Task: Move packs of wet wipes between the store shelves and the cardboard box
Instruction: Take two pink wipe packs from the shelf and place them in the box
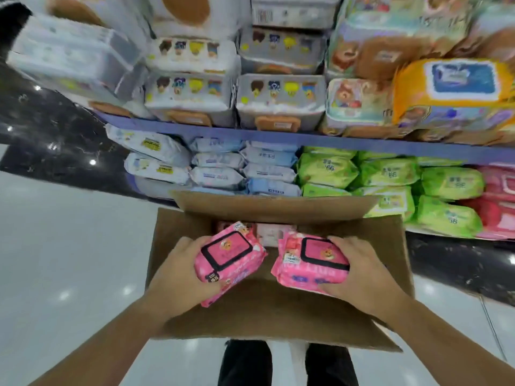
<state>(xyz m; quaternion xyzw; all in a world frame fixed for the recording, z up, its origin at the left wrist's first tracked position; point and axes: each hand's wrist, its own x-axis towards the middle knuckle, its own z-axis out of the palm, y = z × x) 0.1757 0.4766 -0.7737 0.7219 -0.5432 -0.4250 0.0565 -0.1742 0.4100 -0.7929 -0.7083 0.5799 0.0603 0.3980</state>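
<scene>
An open cardboard box (pixel 267 316) stands on the floor in front of the shelves, flaps spread. My left hand (pixel 181 270) grips a pink pack of wet wipes (pixel 230 259) with a black-edged lid, held above the box opening. My right hand (pixel 359 270) grips a second pink pack (pixel 309 260) beside it. More pink packs (pixel 271 232) lie deep inside the box at its far side. Both held packs are tilted and a small gap separates them.
The lower shelf holds white and blue packs (pixel 217 174), green packs (pixel 390 176) and pink packs (pixel 498 201) at the right. A blue shelf edge (pixel 278 136) runs above them, with larger cartoon-printed packs (pixel 278 101) stacked on it. Glossy floor (pixel 69 246) lies at the left.
</scene>
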